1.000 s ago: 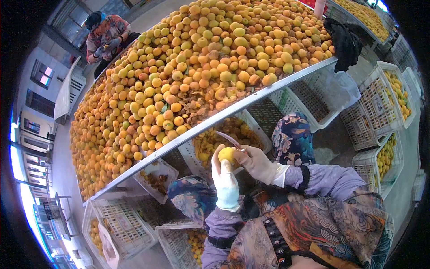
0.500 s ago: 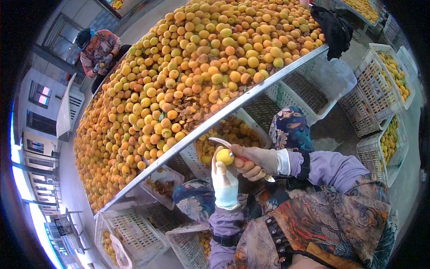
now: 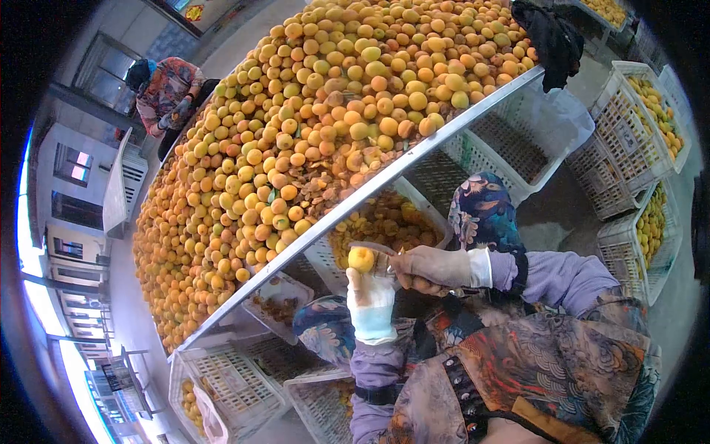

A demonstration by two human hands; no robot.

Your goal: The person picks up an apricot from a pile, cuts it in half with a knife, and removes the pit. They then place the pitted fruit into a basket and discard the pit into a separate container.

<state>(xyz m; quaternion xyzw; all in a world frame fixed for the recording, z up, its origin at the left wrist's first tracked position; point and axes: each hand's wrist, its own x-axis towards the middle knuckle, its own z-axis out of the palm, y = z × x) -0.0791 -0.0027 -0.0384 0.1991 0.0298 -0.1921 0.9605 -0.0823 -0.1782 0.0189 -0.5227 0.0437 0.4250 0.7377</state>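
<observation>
My left hand (image 3: 365,296), in a whitish glove, is closed around a yellow apricot (image 3: 361,258), whose rounded top shows above the fingers. Just right of the fruit, my gloved right hand (image 3: 435,268) grips a small curved knife (image 3: 456,292). Most of its blade is hidden behind the fingers and fruit; only bits of metal show. Both hands are over my lap, in front of a sloping metal-edged table (image 3: 403,163) heaped with apricots (image 3: 296,133). Beneath the table edge, a crate (image 3: 423,203) contains cut fruit pieces.
White crates of fruit (image 3: 621,140) are stacked at the right. More crates (image 3: 225,381) stand at the lower left. A black cloth (image 3: 551,44) hangs over the table's corner. Across the heap, another person (image 3: 170,92) sits with hands together.
The right hand has turned, and the curved blade that stuck up beyond the apricot is now mostly hidden. The apricot has shifted slightly left within the left hand's fingers. The view has shifted slightly.
</observation>
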